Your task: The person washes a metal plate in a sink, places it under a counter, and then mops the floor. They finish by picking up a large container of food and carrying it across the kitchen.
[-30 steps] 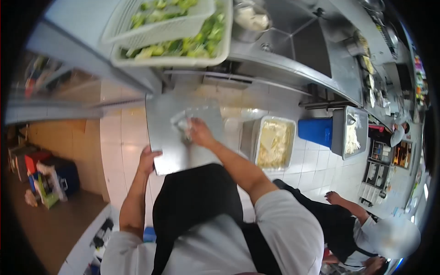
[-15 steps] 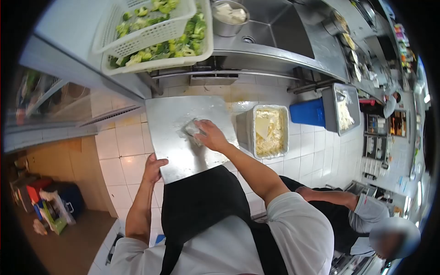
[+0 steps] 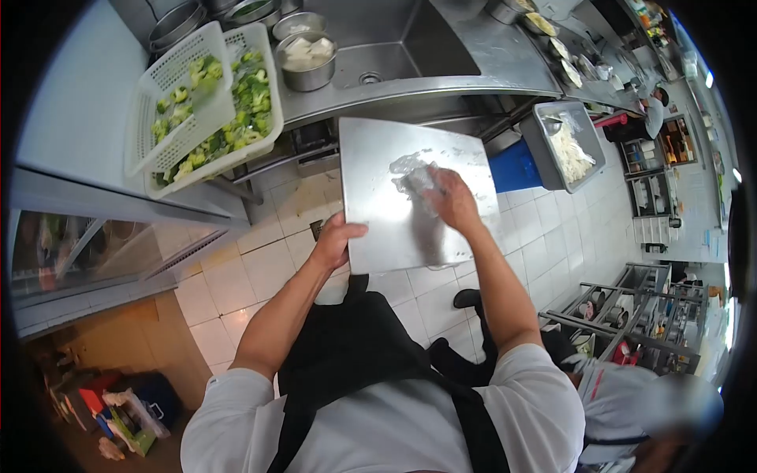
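A flat, shiny metal sheet (image 3: 380, 189) is held up in front of my apron, over the floor. My left hand (image 3: 335, 243) grips its left edge, thumb on the upper face and fingers out of sight underneath. On the right half of the sheet, my right hand (image 3: 456, 201) presses a pale crumpled cloth (image 3: 426, 185), slightly blurred by motion. Wet smears (image 3: 408, 167) streak the metal around the cloth, with small drops nearer the right edge.
White baskets of cut broccoli (image 3: 256, 94) and a pot of white blocks (image 3: 307, 59) stand by the steel sink (image 3: 378, 59). Beyond the sheet is a grey bin (image 3: 568, 146) with pale strips. A co-worker (image 3: 623, 402) is close at my right.
The sheet has moved up and to the right with both hands, now hiding most of the tub on the floor. My view has shifted, and the co-worker has changed posture.
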`<state>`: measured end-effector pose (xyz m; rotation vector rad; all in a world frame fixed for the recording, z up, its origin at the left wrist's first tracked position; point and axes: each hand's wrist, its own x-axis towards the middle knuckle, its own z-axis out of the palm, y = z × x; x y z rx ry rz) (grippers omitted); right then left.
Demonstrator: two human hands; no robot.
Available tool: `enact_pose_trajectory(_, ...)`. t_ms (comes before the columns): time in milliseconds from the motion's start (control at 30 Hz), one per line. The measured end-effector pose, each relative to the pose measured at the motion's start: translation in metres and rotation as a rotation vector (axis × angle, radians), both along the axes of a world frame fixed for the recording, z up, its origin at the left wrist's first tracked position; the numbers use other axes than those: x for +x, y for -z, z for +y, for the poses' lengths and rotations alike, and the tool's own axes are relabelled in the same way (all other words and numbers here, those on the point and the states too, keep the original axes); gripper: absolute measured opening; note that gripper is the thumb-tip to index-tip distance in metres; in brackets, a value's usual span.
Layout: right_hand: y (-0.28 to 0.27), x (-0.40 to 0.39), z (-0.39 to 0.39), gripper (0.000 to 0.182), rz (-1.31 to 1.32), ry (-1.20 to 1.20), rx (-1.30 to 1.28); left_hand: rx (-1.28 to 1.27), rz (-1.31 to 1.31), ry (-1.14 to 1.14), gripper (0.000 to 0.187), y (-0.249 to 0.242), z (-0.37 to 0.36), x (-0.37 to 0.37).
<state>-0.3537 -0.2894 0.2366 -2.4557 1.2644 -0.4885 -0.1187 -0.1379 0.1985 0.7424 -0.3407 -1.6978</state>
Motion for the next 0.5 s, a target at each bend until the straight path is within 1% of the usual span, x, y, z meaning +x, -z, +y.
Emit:
enact_pose_trajectory(67, -0.028, -0.010, -0.035, 0.047, 0.050, -0.002, 0.005, -0.038, -0.029, -0.010, 0.040, -0.006, -0.039, -0.013)
enact_pose_trajectory(100, -0.029, -0.016, -0.059, 0.046, 0.086, 0.003, -0.049, -0.055, -0.041, -0.018, 0.040, -0.009, -0.060, -0.020)
enact_pose_trajectory(133, -0.020, -0.026, -0.089, 0.044, 0.158, -0.138, -0.303, -0.062, -0.043, -0.064, 0.037, -0.022, -0.079, -0.028)
enact_pose_trajectory(167, -0.019, -0.029, -0.111, 0.044, 0.090, -0.021, -0.202, -0.057, -0.045, -0.107, 0.035, -0.036, -0.096, -0.032)
enact_pose_trajectory(200, -0.006, -0.034, -0.146, 0.045, 0.114, -0.083, -0.251, -0.099, -0.030, -0.109, 0.034, -0.040, -0.114, -0.032)
enact_pose_trajectory(233, -0.018, -0.029, -0.163, 0.047, 0.129, -0.062, -0.274, -0.142, -0.015, -0.111, 0.033, -0.043, -0.136, -0.031)
enact_pose_trajectory(267, -0.029, -0.019, -0.177, 0.042, 0.181, 0.000, -0.307, -0.149, -0.043, -0.174, 0.034, -0.051, -0.154, -0.031)
enact_pose_trajectory(300, -0.055, -0.012, -0.184, 0.033, 0.333, -0.126, -0.364, -0.147, -0.075, -0.241, 0.034, -0.053, -0.172, -0.028)
enact_pose_trajectory(333, -0.028, -0.018, -0.232, 0.028, 0.275, -0.278, -0.560, -0.167, -0.134, -0.229, 0.034, -0.043, -0.197, -0.018)
enact_pose_trajectory(367, -0.020, -0.012, -0.268, 0.029, 0.482, -0.364, -0.693, -0.179, -0.105, -0.233, 0.031, -0.053, -0.205, -0.013)
enact_pose_trajectory(400, -0.047, 0.008, -0.256, 0.031, 0.338, -0.095, -0.377, -0.185, -0.010, -0.176, 0.027, -0.043, -0.228, 0.001)
enact_pose_trajectory(433, -0.072, 0.019, -0.244, 0.034, 0.278, -0.020, -0.332, -0.200, -0.089, -0.233, 0.025, -0.053, -0.237, 0.007)
enact_pose_trajectory(467, -0.053, 0.019, -0.267, 0.033, 0.246, -0.074, -0.449, -0.211, -0.093, -0.263, 0.025, -0.054, -0.249, 0.014)
enact_pose_trajectory(500, -0.026, 0.020, -0.306, 0.032, 0.213, -0.125, -0.565, -0.223, -0.096, -0.291, 0.024, -0.052, -0.262, 0.023)
